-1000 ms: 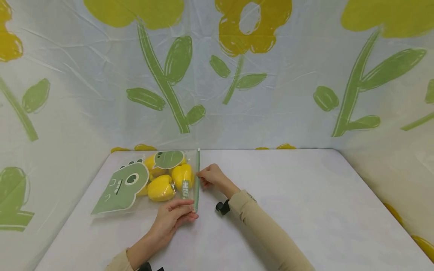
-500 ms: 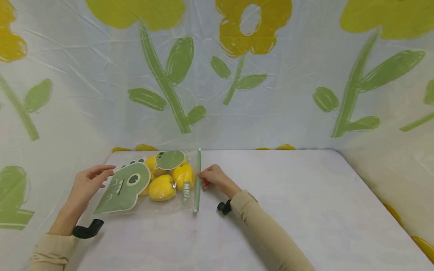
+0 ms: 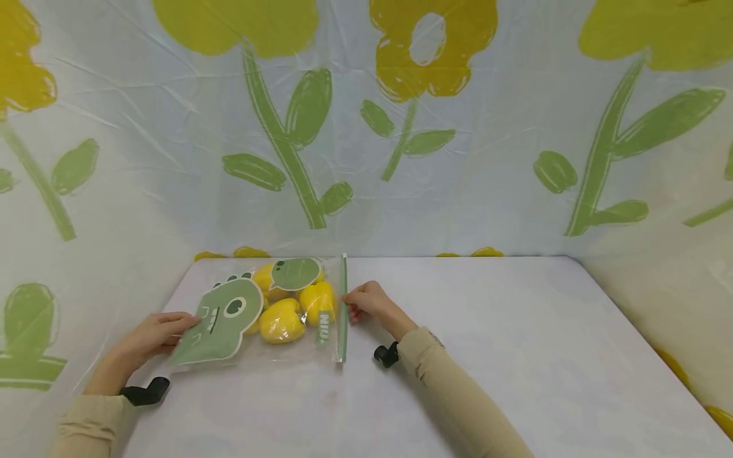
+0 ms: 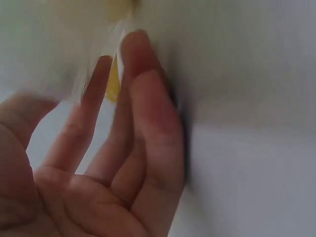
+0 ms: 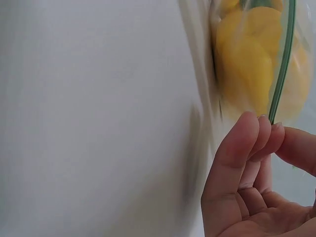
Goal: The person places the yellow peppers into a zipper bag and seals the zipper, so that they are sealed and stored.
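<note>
A clear zip bag (image 3: 260, 346) printed with a green dinosaur (image 3: 220, 321) lies flat on the white table (image 3: 487, 331). Inside it are several yellow peppers (image 3: 280, 321). Its green zip strip (image 3: 342, 331) runs along the right end. My right hand (image 3: 350, 305) pinches that strip about halfway along; the right wrist view shows the curled fingertips (image 5: 264, 126) on the green strip (image 5: 284, 59) with a pepper (image 5: 247, 59) behind. My left hand (image 3: 177, 327) lies with straight fingers (image 4: 143, 74) against the bag's left end, beside the dinosaur print.
Plastic sheeting with yellow flowers and green stems (image 3: 286, 152) walls in the table at the back and both sides. Black camera mounts sit at my left wrist (image 3: 146, 389) and right wrist (image 3: 386, 355).
My left hand let go of the near end of the zip strip, swung left and now rests at the bag's left end. The right hand kept its pinch on the strip.
</note>
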{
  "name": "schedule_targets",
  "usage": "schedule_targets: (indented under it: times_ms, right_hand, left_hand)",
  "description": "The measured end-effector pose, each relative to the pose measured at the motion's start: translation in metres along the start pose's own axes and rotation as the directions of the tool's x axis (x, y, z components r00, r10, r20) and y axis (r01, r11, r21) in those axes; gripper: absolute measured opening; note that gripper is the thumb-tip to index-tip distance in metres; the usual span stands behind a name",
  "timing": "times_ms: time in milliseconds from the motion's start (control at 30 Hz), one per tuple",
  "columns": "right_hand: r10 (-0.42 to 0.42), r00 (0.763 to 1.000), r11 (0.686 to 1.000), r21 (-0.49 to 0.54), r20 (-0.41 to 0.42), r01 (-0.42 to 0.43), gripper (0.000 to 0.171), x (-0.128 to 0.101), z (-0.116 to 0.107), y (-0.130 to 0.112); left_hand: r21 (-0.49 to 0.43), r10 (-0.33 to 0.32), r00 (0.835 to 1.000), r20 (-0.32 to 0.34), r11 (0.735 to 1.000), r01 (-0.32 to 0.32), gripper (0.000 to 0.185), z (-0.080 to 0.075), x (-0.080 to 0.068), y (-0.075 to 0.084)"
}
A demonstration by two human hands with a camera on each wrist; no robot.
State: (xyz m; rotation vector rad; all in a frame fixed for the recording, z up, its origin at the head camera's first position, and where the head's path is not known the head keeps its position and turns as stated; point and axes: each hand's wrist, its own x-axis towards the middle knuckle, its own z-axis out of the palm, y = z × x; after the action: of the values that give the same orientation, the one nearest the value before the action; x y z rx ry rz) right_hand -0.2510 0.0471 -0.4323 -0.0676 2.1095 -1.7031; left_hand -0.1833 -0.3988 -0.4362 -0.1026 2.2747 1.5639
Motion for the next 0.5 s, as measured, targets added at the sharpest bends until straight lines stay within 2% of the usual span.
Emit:
schedule_targets:
  times_ms: [133, 233, 333, 500]
  right_hand:
    - [-0.015, 1.000, 1.000, -0.006, -0.004, 0.015, 0.020, -0.005, -0.014, 0.004]
    - [-0.008, 1.000, 1.000, 0.002, -0.007, 0.008, 0.018, -0.010, -0.033, 0.008]
    - [0.006, 1.000, 1.000, 0.015, -0.008, -0.006, 0.017, -0.016, -0.056, 0.014]
    - [0.007, 1.000, 1.000, 0.024, 0.001, -0.007, 0.016, -0.026, -0.102, 0.027]
  left_hand:
    - [-0.045, 0.021, 1.000, 0.004, 0.999, -0.021, 0.015, 0.019, 0.008, 0.006]
    - [-0.039, 0.054, 0.999, -0.003, 0.998, -0.054, 0.014, 0.036, 0.015, 0.014]
    - [-0.029, 0.061, 0.998, -0.006, 0.998, -0.061, 0.016, 0.056, 0.024, 0.024]
    - [-0.014, 0.098, 0.995, 0.026, 0.995, -0.098, 0.017, 0.092, 0.037, 0.043]
